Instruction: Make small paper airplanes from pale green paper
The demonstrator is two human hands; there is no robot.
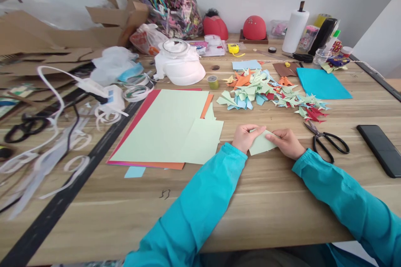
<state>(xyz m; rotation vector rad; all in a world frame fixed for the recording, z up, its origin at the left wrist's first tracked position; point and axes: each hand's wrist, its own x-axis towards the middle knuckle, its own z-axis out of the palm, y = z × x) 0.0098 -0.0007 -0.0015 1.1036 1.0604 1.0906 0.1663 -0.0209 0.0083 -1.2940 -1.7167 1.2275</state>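
Note:
Both my hands hold a small pale green folded paper (260, 144) flat on the wooden table (269, 200). My left hand (246, 137) pinches its left edge with curled fingers. My right hand (286, 142) presses on its right side, fingers closed over it. Both sleeves are teal. Beyond the hands lies a pile of folded paper figures (266, 91) in green, blue, orange and red.
A stack of large paper sheets (163, 129) lies left of my hands. Black scissors (328, 139) and a phone (380, 149) lie to the right, a blue sheet (322, 83) behind. White strips, cardboard, a white pot, a paper towel roll and clutter fill the left and back.

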